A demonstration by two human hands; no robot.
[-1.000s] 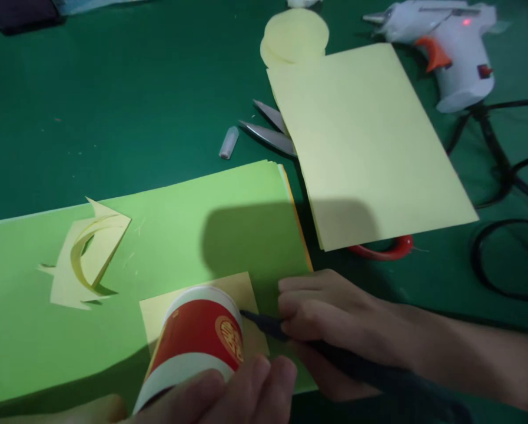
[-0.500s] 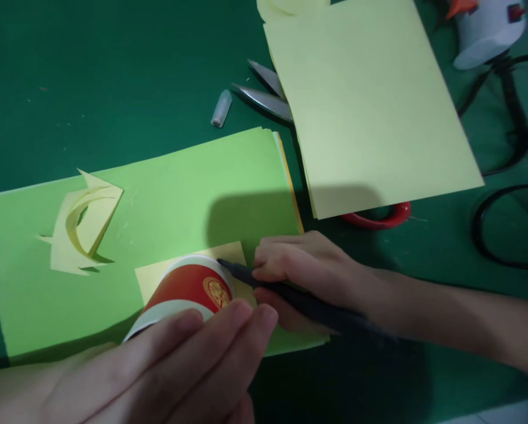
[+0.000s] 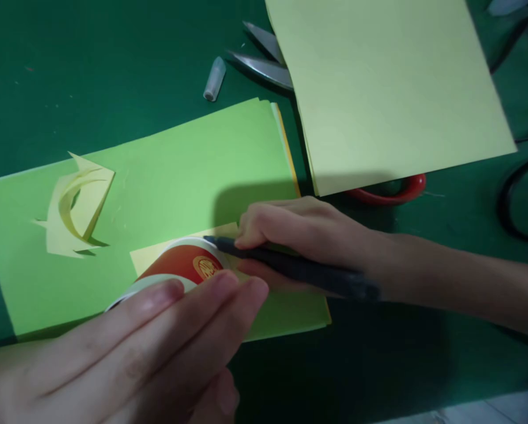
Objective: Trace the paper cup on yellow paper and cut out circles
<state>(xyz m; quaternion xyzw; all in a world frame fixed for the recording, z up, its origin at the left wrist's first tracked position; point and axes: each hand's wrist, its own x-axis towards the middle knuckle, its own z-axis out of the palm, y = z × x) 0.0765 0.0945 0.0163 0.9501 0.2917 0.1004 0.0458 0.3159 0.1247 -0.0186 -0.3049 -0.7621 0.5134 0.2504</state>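
My left hand (image 3: pixel 144 353) is closed round a red and white paper cup (image 3: pixel 175 263), which rests on a small pale yellow piece of paper (image 3: pixel 146 258). In my right hand (image 3: pixel 303 235) is a dark pen (image 3: pixel 299 265), its tip against the paper at the cup's far rim. Beneath the yellow piece lies a stack of green paper (image 3: pixel 175 171). Part of the cup is covered by my left fingers.
Curled yellow paper scraps (image 3: pixel 76 209) lie on the stack's left side. A pen cap (image 3: pixel 214 79) stands near scissors (image 3: pixel 264 68), partly under yellow sheets (image 3: pixel 391 88). Their red handle (image 3: pixel 391 191) shows below. Black cable (image 3: pixel 504 206) loops at the right of the green table (image 3: pixel 113 70).
The pen tip has moved slightly left along the cup's rim. The whole view has shifted, so the table things sit higher in the picture. Both hands keep their hold.
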